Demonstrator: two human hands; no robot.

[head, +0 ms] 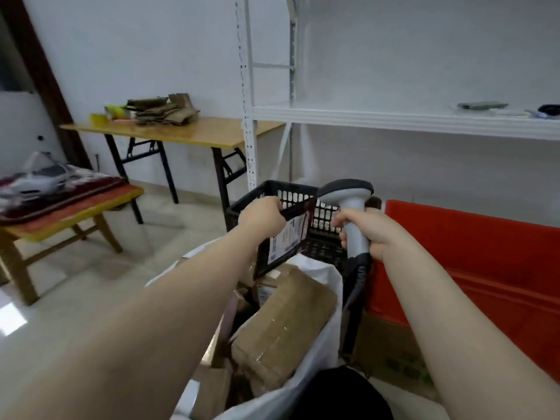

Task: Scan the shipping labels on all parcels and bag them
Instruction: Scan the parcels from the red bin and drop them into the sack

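Nearly upright scanner [351, 206], head toward parcel [289, 237].

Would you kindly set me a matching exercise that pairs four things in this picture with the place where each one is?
Things:
1. scanner
2. dark parcel
3. brown box
4. cardboard pile

Places:
A. on the wooden table
B. held in the left hand
C. inside the white bag
D. gripped in the right hand

Pairs: 1-D, 2-B, 3-C, 4-A
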